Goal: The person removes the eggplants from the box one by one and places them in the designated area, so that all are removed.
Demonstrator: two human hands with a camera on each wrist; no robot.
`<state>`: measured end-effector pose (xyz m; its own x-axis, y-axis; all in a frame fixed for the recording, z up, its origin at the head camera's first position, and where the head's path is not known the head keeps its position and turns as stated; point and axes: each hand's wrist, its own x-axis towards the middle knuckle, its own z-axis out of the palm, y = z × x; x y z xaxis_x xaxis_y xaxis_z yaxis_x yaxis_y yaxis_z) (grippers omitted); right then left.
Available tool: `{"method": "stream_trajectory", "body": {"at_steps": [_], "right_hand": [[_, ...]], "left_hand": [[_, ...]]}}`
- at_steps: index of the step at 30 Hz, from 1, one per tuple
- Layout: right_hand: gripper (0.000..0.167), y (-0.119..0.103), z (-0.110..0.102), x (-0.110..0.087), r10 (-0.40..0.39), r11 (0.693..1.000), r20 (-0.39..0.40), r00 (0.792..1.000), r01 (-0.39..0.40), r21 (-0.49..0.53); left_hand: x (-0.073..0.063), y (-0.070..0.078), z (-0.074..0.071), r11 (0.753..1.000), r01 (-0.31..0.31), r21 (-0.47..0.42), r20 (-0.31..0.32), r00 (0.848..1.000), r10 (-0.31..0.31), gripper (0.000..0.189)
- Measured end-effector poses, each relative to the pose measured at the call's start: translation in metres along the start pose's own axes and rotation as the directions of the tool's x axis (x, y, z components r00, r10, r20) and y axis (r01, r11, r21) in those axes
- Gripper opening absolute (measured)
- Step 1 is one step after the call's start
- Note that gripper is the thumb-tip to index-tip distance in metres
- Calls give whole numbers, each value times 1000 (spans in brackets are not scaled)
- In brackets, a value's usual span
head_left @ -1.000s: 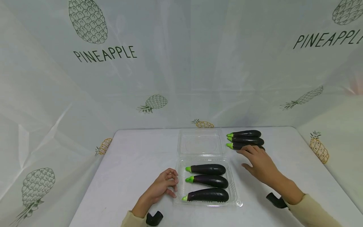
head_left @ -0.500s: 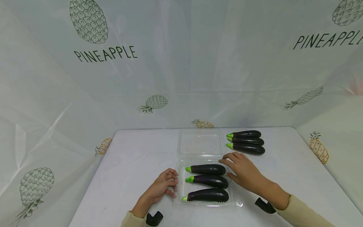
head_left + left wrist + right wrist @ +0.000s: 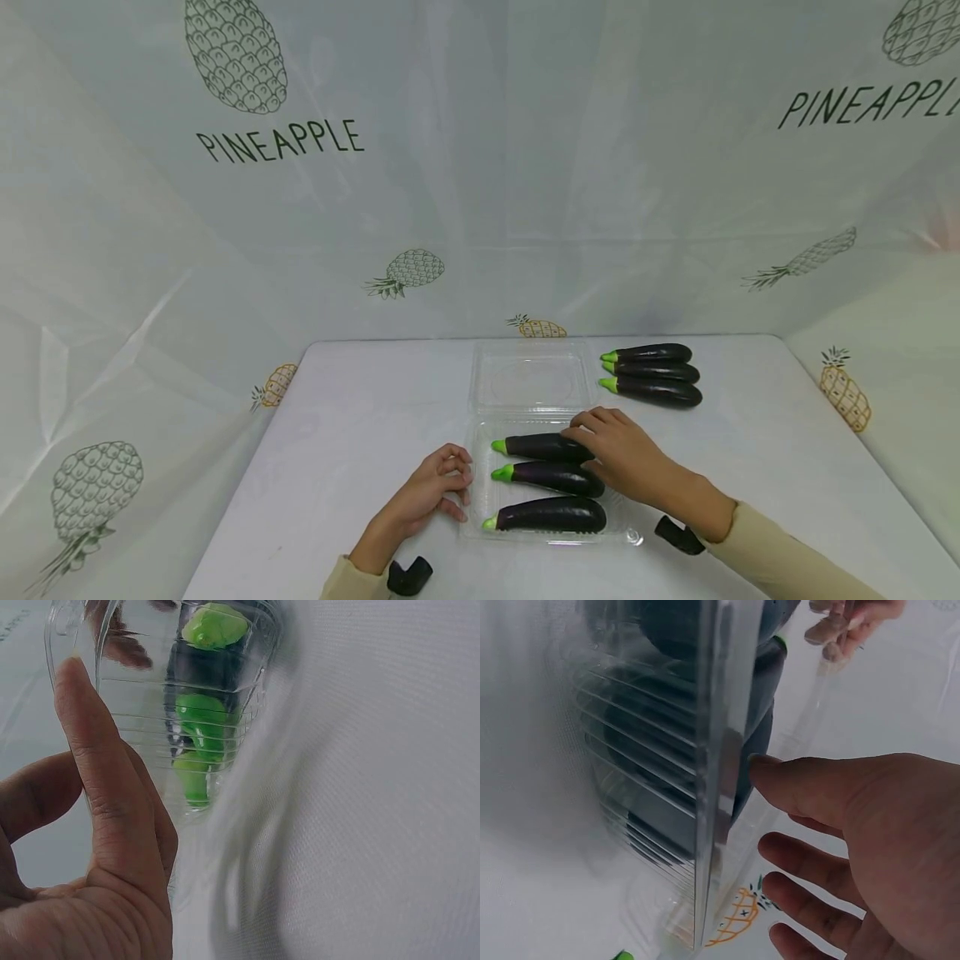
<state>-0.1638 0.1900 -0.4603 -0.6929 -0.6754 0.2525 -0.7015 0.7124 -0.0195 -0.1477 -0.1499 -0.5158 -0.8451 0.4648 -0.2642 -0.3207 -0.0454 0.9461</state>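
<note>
A clear plastic clamshell box (image 3: pixel 619 533) lies open, its lid (image 3: pixel 534 379) folded back. Three eggplants lie in its base: a far one (image 3: pixel 528 447), a middle one (image 3: pixel 551 477) and a near one (image 3: pixel 555 515), green stems to the left. Beside the box's left rim rests my left hand (image 3: pixel 427 492), fingers loosely bent; in the left wrist view one straight finger (image 3: pixel 105 772) lies along the clear rim. My right hand (image 3: pixel 622 458) hovers over the right ends of the far and middle eggplants, hiding them partly. In the right wrist view its fingers (image 3: pixel 810 862) are spread, gripping nothing.
Three more eggplants (image 3: pixel 652 392) lie side by side at the back right of the white table (image 3: pixel 360 417). A pineapple-print sheet (image 3: pixel 465 183) hangs behind and at the sides. Black wrist mounts (image 3: pixel 408 575) sit below the hands.
My right hand has moved left and toward me, from the back-right eggplants to over the box. The left hand has stayed in place, and the eggplants have not moved.
</note>
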Motion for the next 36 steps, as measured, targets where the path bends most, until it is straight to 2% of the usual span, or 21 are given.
{"method": "stream_trajectory", "body": {"at_steps": [20,36], "right_hand": [[53,-3,9,7,-14,996,72,997,20,-88],[42,-2,21,11,-84,978,13,996,85,-191]], "left_hand": [[-2,1,2,1000,1,-10,-9,1000,-1,25],[0,-2,-1,1000,-5,-13,15,1000,5,23]]}}
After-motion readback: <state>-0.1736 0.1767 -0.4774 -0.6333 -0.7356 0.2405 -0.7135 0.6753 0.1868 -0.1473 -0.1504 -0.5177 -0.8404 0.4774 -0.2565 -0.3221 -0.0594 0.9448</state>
